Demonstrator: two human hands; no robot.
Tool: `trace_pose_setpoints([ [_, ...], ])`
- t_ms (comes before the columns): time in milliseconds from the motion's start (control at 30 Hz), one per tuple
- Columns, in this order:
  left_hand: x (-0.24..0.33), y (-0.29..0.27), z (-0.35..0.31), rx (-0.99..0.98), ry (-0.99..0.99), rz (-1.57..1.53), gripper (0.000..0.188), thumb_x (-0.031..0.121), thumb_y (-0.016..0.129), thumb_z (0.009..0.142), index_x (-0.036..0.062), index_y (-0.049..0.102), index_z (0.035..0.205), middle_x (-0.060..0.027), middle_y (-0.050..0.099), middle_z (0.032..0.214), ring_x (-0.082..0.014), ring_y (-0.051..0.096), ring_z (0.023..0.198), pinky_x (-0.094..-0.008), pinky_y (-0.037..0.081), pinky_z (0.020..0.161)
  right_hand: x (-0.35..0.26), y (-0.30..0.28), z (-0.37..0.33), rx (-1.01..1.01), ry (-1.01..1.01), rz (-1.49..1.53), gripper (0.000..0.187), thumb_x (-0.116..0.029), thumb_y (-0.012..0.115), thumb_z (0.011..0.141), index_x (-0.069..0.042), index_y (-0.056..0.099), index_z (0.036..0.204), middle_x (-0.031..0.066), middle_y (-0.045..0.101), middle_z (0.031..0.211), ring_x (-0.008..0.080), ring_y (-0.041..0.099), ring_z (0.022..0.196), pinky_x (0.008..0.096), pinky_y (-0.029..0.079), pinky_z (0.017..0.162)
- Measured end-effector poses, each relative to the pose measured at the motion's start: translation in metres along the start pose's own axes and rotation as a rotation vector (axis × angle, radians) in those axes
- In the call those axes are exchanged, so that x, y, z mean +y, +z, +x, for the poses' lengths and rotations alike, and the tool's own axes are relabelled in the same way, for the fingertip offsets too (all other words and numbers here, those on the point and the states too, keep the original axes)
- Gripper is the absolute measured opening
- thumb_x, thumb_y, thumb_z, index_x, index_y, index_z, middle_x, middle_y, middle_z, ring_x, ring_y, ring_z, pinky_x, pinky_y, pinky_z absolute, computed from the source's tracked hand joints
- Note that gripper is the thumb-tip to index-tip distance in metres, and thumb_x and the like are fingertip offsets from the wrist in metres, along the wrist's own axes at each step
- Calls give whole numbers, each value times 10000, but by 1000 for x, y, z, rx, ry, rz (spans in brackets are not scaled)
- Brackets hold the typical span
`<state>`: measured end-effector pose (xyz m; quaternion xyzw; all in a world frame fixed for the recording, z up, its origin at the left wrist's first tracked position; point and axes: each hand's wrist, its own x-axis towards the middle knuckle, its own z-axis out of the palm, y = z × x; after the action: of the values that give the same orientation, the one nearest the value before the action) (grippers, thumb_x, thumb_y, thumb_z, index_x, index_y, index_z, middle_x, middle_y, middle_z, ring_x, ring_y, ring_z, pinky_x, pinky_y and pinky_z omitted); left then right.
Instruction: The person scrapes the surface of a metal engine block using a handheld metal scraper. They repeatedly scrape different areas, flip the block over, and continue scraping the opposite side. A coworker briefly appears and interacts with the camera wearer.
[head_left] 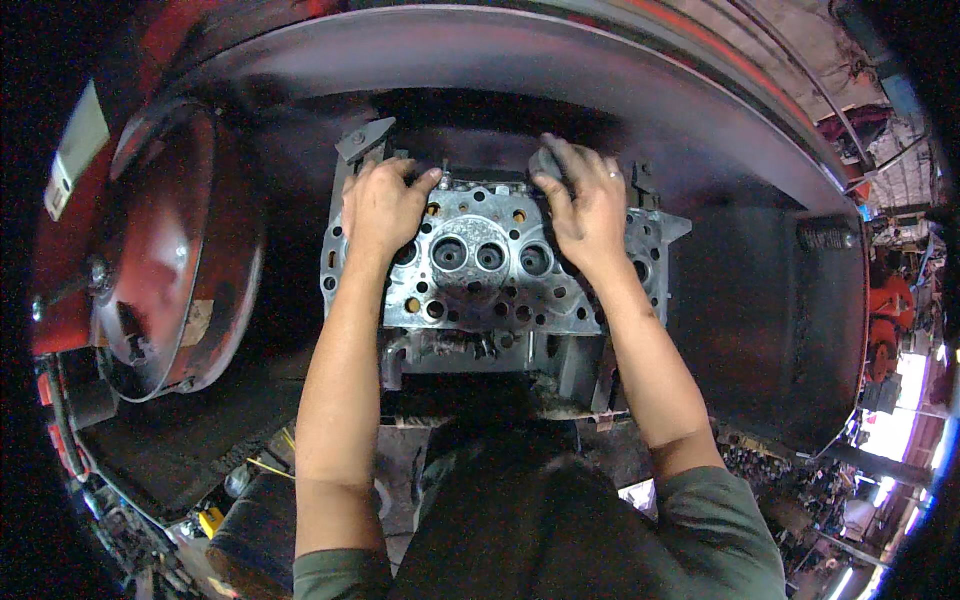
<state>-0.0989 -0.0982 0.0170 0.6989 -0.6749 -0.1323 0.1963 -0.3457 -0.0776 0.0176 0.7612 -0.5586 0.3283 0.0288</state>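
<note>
A metal cylinder head (511, 293) lies with its flat face up, showing round valve seats and several small holes. My left hand (385, 203) grips its far left part, with the fingers curled over the far edge and the thumb apart from them. Above the far right part, my right hand (592, 205) is closed around a small dark grey block (544, 163). That hand's fingertips are slightly blurred, and most of the block is hidden under them.
Dark metal walls (760, 300) of a red and black machine surround the cylinder head. On the left stands a large red round wheel or disc (165, 260). An angled metal bracket (365, 139) rises by the head's far left corner. A coil spring (826, 235) sits at the right.
</note>
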Motion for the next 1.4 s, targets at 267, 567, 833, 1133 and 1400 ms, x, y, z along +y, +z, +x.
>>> trace_pose_setpoints([
  [267, 0, 0, -3, 4, -7, 9, 417, 451, 685, 908, 73, 776, 1060, -162, 733, 1107, -352, 636, 1118, -468, 452, 980, 13, 0, -4, 114, 201, 187, 455, -289, 700, 916, -54, 659, 1304, 199, 685, 1127, 391, 621, 1068, 471, 472, 945],
  [567, 59, 31, 8, -50, 441, -115, 320, 359, 742, 863, 58, 790, 962, -167, 737, 984, -361, 652, 1036, -479, 484, 925, 18, 4, -20, 134, 344, 243, 427, -290, 695, 939, -26, 659, 1273, 216, 682, 1142, 398, 629, 1100, 461, 474, 974],
  [833, 76, 29, 28, -373, 148, -162, 316, 367, 780, 827, 88, 811, 972, -218, 743, 935, -386, 721, 944, -467, 549, 878, 17, 1, -18, 93, 344, 262, 418, -290, 689, 939, -22, 661, 1258, 213, 681, 1128, 409, 616, 1090, 479, 469, 947],
  [1133, 81, 21, 43, -510, 122, -135, 337, 363, 812, 787, 61, 804, 935, -232, 739, 970, -388, 718, 955, -467, 548, 874, 16, 2, -18, 63, 352, 260, 435, -323, 689, 933, -23, 669, 1247, 202, 688, 1107, 410, 620, 1060, 494, 462, 939],
  [1400, 79, 39, 65, -508, 211, -63, 425, 383, 823, 751, 2, 779, 934, -279, 713, 1023, -408, 698, 1026, -467, 543, 918, 17, 7, -16, -31, 244, 134, 441, -316, 700, 913, -65, 667, 1274, 190, 679, 1119, 402, 608, 1071, 502, 445, 938],
])
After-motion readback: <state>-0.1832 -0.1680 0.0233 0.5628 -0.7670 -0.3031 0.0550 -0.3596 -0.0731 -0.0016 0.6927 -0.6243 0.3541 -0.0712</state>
